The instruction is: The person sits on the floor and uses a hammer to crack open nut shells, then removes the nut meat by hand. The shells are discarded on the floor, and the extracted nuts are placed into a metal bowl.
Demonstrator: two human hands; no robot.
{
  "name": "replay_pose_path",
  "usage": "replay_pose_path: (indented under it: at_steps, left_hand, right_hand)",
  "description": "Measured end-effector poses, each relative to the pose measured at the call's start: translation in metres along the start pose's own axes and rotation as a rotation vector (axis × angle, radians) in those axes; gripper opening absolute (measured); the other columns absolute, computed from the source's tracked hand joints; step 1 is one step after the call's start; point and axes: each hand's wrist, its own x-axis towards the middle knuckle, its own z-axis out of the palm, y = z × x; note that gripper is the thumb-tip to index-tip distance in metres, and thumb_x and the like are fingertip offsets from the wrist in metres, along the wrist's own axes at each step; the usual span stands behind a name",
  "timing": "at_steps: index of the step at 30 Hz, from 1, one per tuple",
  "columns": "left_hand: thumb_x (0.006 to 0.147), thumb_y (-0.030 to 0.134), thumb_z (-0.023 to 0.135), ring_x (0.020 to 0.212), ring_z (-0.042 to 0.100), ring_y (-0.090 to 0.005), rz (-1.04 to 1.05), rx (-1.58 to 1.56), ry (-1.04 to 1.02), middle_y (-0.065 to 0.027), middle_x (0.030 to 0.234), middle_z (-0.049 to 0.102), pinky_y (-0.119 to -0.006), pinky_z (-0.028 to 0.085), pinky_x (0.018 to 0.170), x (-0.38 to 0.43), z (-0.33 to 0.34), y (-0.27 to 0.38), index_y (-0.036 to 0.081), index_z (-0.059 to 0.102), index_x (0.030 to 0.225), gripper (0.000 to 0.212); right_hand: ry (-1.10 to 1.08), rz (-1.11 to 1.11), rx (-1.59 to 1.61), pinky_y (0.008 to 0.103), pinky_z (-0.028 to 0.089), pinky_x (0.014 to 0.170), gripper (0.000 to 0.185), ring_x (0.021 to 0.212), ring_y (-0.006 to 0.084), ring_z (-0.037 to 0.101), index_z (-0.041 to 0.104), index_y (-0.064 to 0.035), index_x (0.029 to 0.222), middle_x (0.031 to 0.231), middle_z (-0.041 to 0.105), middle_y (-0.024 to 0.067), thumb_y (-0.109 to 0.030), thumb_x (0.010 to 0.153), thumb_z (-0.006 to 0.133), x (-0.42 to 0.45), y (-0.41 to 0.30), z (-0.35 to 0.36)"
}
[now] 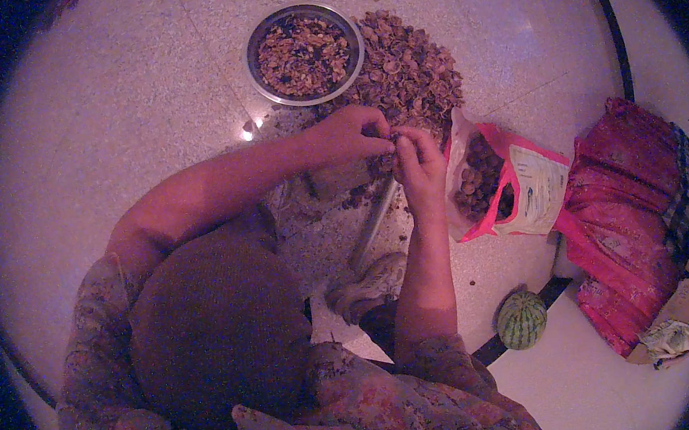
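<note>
My left hand (354, 133) and my right hand (423, 161) meet at their fingertips, pinching what looks like a small dark piece, mostly hidden by the fingers. Beyond my left hand, a round metal-rimmed bowl (360, 67) holds brown, crumpled pieces. A wide heap of brown, curved shells (412, 69) lies on the floor beside the bowl, just beyond both hands. Right of my right hand, an opened pink and white plastic bag (539, 192) bears writing. Small round brown fruits or nuts (476, 176) show in its mouth.
Dark crumbs (355, 196) are scattered on the speckled floor (150, 97) below my hands. A small striped watermelon (522, 320) rests at the lower right. Farther right are a large red patterned bag or cloth (625, 207) and a piece of cardboard (680, 305).
</note>
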Motion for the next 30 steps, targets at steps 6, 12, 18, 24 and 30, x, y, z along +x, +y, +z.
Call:
replay_pose_path:
  at_steps: [6,12,18,24,30]
  left_hand:
    - [0.074,0.024,0.057,0.070,0.051,-0.0101,-0.055,-0.048,-0.030,-0.0046,0.074,0.055,-0.025,0.042,0.063,0.003,-0.001,-0.002,0.005,0.056,0.082,0.020]
    - [0.079,0.023,0.050,0.062,0.048,-0.0086,-0.136,-0.104,-0.030,-0.0013,0.071,0.054,-0.024,0.041,0.056,0.002,-0.001,-0.005,0.005,0.056,0.082,0.019]
    - [0.078,0.023,0.052,0.061,0.047,-0.0070,-0.250,-0.314,-0.023,0.0000,0.070,0.053,-0.023,0.040,0.055,0.000,-0.001,0.001,0.006,0.056,0.083,0.018]
    - [0.076,0.024,0.057,0.061,0.046,-0.0054,-0.205,-0.258,-0.055,0.0013,0.070,0.052,-0.022,0.038,0.052,0.001,-0.001,0.002,0.006,0.056,0.081,0.019]
    - [0.075,0.023,0.058,0.059,0.044,-0.0051,-0.298,-0.299,-0.057,0.0026,0.066,0.050,-0.021,0.037,0.051,0.002,-0.001,0.002,0.006,0.055,0.078,0.018]
  right_hand:
    - [0.032,-0.032,-0.029,0.0151,0.030,0.046,0.014,0.053,0.0023,0.039,0.057,-0.0065,0.092,0.067,0.047,-0.0046,-0.014,0.082,0.049,0.002,0.001,0.000]
    - [0.043,-0.045,-0.053,0.0154,0.028,0.043,0.014,0.050,0.0018,0.037,0.057,-0.0065,0.092,0.064,0.046,-0.0052,-0.013,0.083,0.049,0.002,0.004,0.001]
    - [0.049,0.081,0.072,0.0155,0.025,0.041,0.014,0.047,0.0014,0.035,0.057,-0.0060,0.092,0.060,0.044,-0.0056,-0.013,0.083,0.047,0.001,-0.003,0.004]
    - [0.042,0.074,0.072,0.0154,0.026,0.041,0.016,0.048,0.0015,0.035,0.058,-0.0062,0.091,0.061,0.045,-0.0051,-0.014,0.084,0.046,0.001,-0.007,0.005]
    - [0.058,-0.026,-0.035,0.0155,0.027,0.043,0.016,0.050,0.0016,0.036,0.059,-0.0062,0.089,0.063,0.047,-0.0052,-0.015,0.084,0.047,0.004,0.001,0.006]
